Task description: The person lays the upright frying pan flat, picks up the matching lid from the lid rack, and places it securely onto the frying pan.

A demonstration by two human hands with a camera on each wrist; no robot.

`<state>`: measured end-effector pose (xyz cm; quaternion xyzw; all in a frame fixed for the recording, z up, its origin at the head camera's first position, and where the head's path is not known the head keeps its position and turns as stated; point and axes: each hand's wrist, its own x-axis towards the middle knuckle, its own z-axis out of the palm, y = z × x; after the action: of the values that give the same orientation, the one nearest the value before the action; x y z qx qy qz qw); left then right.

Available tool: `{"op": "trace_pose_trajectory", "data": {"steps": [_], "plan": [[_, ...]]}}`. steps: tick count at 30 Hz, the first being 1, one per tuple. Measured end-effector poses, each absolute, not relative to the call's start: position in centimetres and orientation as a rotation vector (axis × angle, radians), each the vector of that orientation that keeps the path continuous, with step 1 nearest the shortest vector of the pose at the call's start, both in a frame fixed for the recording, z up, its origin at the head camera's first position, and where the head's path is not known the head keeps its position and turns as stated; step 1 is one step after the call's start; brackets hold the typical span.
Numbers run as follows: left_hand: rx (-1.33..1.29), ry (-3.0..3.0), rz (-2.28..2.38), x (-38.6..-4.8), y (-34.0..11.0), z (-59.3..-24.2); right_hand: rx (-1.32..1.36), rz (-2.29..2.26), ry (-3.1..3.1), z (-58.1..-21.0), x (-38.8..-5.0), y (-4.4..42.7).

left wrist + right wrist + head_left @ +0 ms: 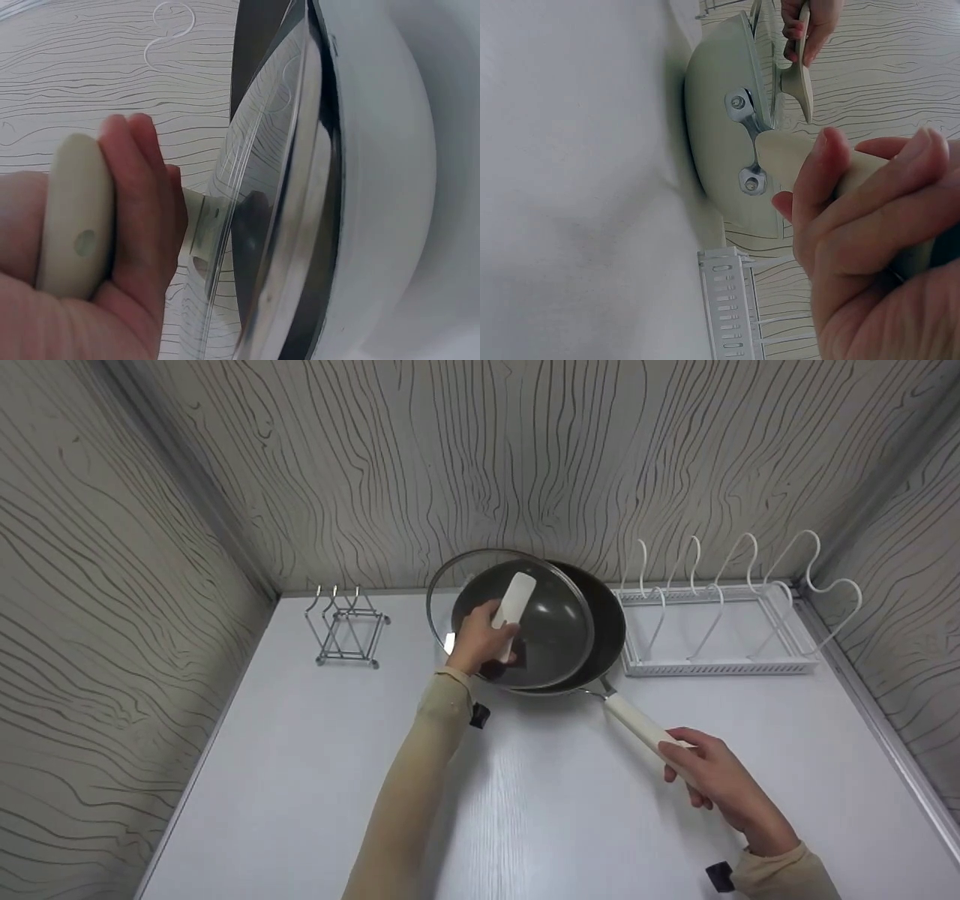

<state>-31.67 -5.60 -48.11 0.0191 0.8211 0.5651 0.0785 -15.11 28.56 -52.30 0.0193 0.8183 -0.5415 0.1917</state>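
Note:
A frying pan, pale outside and dark inside, stands at the back of the white table. Over its left part lies a glass lid with a metal rim, shifted left so a dark crescent of the pan shows at the right. My left hand grips the lid's cream handle, fingers curled round it in the left wrist view. The pan's long cream handle points toward the front right. My right hand holds that handle near its end, fingers wrapped about it in the right wrist view.
A white wire rack with tall curved dividers stands right of the pan, close beside it. On the left sits a small metal wire rack. Wood-grain patterned walls enclose the white table at the back and sides.

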Motion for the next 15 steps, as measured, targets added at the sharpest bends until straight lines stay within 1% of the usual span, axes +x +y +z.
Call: {"op": "trace_pose_trajectory", "data": {"steps": [15], "plan": [[0.052, 2.425, 1.752, -31.70, -5.21, -48.57, 0.066, -1.533, 2.285, -52.41, -15.14, 28.61]]}}
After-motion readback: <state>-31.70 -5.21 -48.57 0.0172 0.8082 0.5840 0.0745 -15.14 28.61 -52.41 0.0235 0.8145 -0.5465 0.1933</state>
